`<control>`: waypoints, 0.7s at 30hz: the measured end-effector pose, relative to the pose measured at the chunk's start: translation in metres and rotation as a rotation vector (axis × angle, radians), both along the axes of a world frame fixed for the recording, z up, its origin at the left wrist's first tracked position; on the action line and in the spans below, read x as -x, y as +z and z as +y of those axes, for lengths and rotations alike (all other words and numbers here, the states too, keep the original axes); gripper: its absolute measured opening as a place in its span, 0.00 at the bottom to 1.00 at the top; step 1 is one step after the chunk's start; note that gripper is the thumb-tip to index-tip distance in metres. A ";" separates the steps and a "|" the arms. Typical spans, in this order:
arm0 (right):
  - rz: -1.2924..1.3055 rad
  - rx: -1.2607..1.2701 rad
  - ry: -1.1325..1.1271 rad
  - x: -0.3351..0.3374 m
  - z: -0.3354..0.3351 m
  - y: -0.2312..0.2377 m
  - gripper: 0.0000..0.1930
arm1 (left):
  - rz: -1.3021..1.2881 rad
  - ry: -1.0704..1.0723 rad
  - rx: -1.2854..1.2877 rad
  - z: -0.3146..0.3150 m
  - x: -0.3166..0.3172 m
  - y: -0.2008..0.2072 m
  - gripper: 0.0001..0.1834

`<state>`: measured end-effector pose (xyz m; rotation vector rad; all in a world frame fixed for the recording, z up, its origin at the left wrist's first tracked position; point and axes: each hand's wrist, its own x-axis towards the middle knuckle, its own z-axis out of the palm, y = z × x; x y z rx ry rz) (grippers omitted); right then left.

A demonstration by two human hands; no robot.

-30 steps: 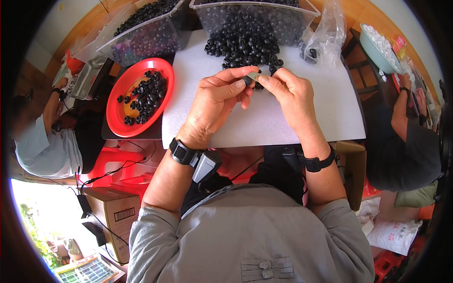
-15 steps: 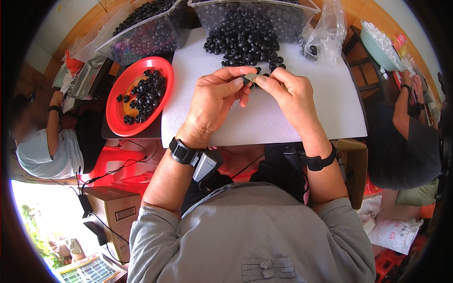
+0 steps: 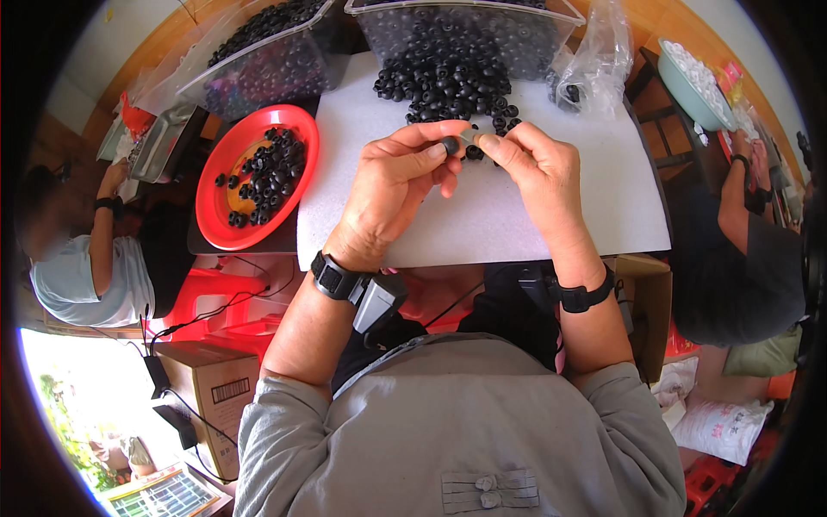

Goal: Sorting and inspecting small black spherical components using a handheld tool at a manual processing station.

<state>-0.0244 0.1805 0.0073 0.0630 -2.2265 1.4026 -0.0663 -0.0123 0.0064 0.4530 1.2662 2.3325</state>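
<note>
Head view: over the middle of the white-covered surface [image 3: 517,224], the left hand [image 3: 383,177] keeps a black bead [image 3: 450,146] in a thumb-and-finger grip; the right hand [image 3: 547,172] pinches a thin pale piece [image 3: 469,135] beside it. Loose beads [image 3: 444,82] heap toward the far edge, a red plate [image 3: 208,194] near the left.

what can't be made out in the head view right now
Black piece in the left hand: head view, partly hidden by that hand's grip.
Pale thin strip in the right hand: head view, one end hidden by that hand's grip; its exact kind is unclear.
Right clear bin: head view, far side cut off by the top edge.
White pieces in the green bowl: head view, too small to tell their shape.
</note>
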 end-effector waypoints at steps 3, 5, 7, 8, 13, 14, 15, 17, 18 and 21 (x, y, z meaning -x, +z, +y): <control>-0.030 -0.050 0.007 0.000 -0.001 -0.001 0.22 | 0.013 -0.007 -0.006 -0.001 0.000 -0.001 0.17; -0.042 -0.067 0.004 -0.001 -0.001 0.000 0.23 | 0.015 -0.007 0.002 -0.001 0.000 -0.001 0.16; -0.040 -0.077 0.002 0.000 -0.001 -0.001 0.23 | 0.016 -0.007 0.012 -0.001 0.000 0.000 0.16; -0.037 -0.087 -0.001 -0.001 -0.001 -0.002 0.23 | 0.016 -0.004 0.014 -0.001 -0.001 0.000 0.16; -0.031 -0.090 0.003 -0.001 -0.002 -0.003 0.23 | 0.018 0.011 0.025 0.001 -0.002 0.001 0.16; -0.030 -0.078 0.007 -0.001 -0.002 -0.003 0.23 | 0.006 0.015 0.018 0.001 -0.002 0.001 0.15; -0.030 -0.077 0.007 -0.001 -0.002 -0.003 0.23 | -0.006 0.019 0.010 0.001 -0.002 0.001 0.15; -0.013 -0.114 0.004 -0.001 -0.002 -0.003 0.23 | -0.005 0.020 0.010 0.001 -0.002 0.000 0.15; -0.012 -0.114 0.004 -0.001 -0.002 -0.003 0.23 | -0.003 0.019 0.010 0.001 -0.001 -0.001 0.15; 0.019 -0.150 0.006 -0.002 -0.003 -0.002 0.23 | -0.002 0.009 0.021 -0.001 0.002 -0.006 0.14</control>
